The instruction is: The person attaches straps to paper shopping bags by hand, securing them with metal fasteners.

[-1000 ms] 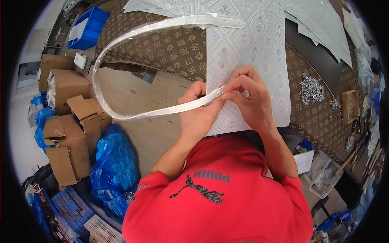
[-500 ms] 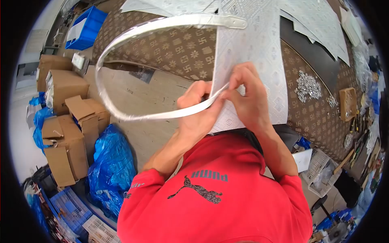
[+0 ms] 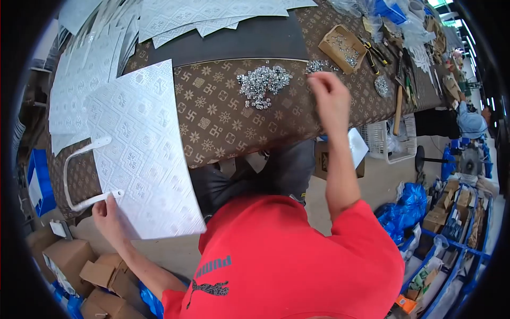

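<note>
My left hand (image 3: pixel 108 215) grips the near end of a white strap handle (image 3: pixel 78 175) where it meets a white embossed sheet (image 3: pixel 142 143) lying on the brown patterned table (image 3: pixel 223 117). The strap loops out past the sheet's left edge. My right hand (image 3: pixel 329 95) is raised over the table, fingers curled, just right of a pile of small silver metal fittings (image 3: pixel 263 82). Whether it holds a fitting I cannot tell.
More embossed sheets (image 3: pixel 175 16) are stacked at the table's far side. A wooden tray of fittings (image 3: pixel 342 48), pliers and a hammer (image 3: pixel 398 106) lie to the right. Cardboard boxes (image 3: pixel 69 260) and blue bags (image 3: pixel 406 210) stand on the floor. Another person's sleeve (image 3: pixel 470 119) shows far right.
The view swung right. My right hand left the strap and sheet and reached over to the pile of fittings. My left hand stays on the strap end; the sheet now lies flat.
</note>
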